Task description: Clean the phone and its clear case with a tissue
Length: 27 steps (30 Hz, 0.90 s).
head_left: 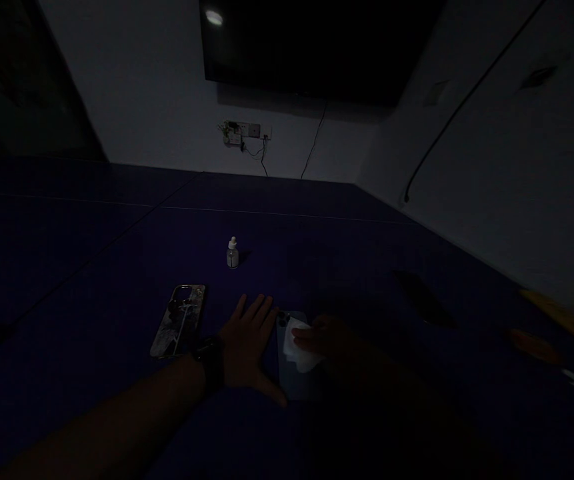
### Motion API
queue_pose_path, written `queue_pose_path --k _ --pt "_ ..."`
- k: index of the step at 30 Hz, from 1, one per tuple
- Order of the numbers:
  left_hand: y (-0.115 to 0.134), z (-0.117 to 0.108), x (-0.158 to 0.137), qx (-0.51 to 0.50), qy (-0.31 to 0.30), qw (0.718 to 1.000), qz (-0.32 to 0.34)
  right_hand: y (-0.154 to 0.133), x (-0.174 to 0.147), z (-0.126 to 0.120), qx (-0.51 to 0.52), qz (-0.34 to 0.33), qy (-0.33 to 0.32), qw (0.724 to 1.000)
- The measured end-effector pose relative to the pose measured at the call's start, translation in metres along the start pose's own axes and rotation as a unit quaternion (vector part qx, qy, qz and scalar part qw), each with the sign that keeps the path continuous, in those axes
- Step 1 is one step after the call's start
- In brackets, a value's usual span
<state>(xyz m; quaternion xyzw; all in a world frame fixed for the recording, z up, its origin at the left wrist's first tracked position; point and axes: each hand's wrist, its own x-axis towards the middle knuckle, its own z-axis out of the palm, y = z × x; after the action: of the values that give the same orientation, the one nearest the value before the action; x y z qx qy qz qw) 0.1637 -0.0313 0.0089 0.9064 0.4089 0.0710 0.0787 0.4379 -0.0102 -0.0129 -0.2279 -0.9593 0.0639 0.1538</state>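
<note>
Phone looks mid-wipe, prob. not done: R hand pinching white cloth on its back, L hand w/ fingers spread at its edge, case off.

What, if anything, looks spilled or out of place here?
Nothing stands out, though dimness could hide small spills. The bottle stands upright; the phone lies flat beneath the white wipe in the right hand.
</note>
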Motion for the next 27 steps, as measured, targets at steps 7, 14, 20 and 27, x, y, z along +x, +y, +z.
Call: queue_pose_path --k 7,14,20,27 --pt "0.001 0.004 0.0 0.004 0.004 1.0 -0.008 -0.011 0.004 -0.004 0.01 -0.049 -0.044 0.998" --pt "-0.001 0.009 -0.001 0.008 0.024 1.0 -0.002 -0.008 -0.001 -0.027 0.007 0.056 -0.013 0.998" --pt "-0.001 0.002 -0.001 0.0 -0.001 1.0 0.001 -0.003 0.01 -0.019 -0.016 0.142 -0.013 0.99" --pt "-0.003 0.005 -0.001 0.004 0.009 1.0 0.01 0.009 0.006 -0.014 0.0 0.089 0.015 0.996"
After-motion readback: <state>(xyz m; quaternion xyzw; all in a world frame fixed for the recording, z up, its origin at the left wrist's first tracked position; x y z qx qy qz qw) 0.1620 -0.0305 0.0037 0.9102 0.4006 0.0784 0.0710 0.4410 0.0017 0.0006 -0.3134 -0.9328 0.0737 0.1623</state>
